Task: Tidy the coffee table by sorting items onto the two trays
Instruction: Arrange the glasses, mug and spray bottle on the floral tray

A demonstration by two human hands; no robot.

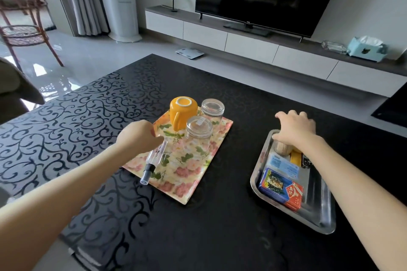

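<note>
Your left hand (141,136): grip pinching bottle (152,160) lying on floral tray (187,185). Your right hand (295,127): grip spread, empty, over steel tray (319,218).

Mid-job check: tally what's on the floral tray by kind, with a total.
orange ceramic mug, upside down: 1
clear drinking glasses, upside down: 2
clear slim bottle with black cap, lying down, cap end past the tray's edge, held by the left hand: 1
Total on the floral rectangular tray: 4
</note>
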